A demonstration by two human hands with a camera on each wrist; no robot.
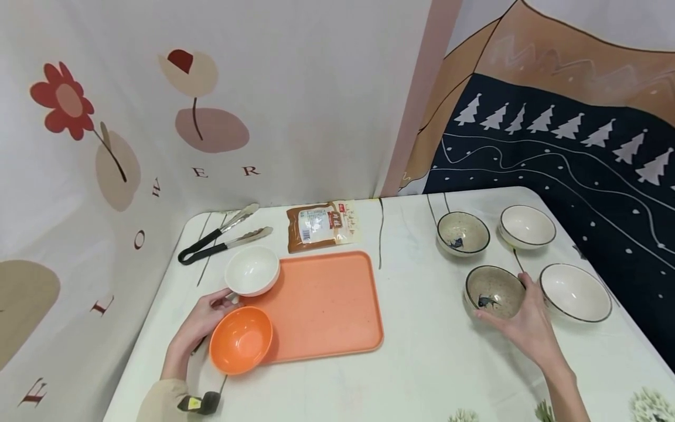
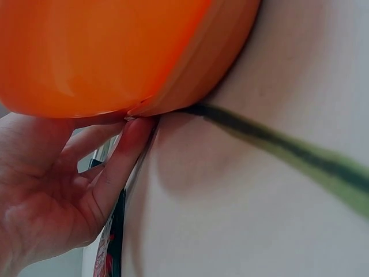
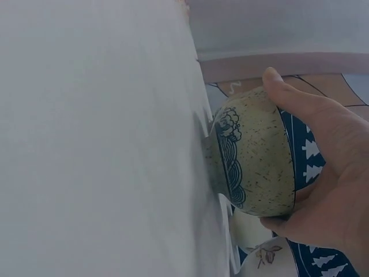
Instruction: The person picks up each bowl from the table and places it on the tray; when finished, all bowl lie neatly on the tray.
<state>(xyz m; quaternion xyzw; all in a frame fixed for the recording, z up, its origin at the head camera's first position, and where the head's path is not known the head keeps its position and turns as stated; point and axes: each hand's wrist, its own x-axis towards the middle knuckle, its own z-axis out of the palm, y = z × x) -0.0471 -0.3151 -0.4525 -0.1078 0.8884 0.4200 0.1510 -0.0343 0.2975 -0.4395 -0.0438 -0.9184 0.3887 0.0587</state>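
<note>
My right hand (image 1: 532, 325) grips a speckled beige bowl (image 3: 262, 153) by its rim and side, the thumb on one side and fingers on the other. In the right wrist view the bowl shows a blue wave pattern. On the left, my left hand (image 1: 203, 319) pinches the left edge of the salmon tray (image 1: 327, 305), between the white bowl (image 1: 252, 271) and the orange bowl (image 1: 241, 341). In the left wrist view the orange bowl hides part of the thumb, and a fingertip (image 2: 137, 131) touches the edge below it. Both bowls overlap the tray's left side.
Another speckled bowl (image 1: 463, 233) and two white dark-rimmed bowls, one behind (image 1: 527, 227) and one at the right (image 1: 576, 293), stand near the right hand. Black-handled tongs (image 1: 224, 237) and a brown food packet (image 1: 321, 225) lie behind the tray. Printed cloth hangs behind the table.
</note>
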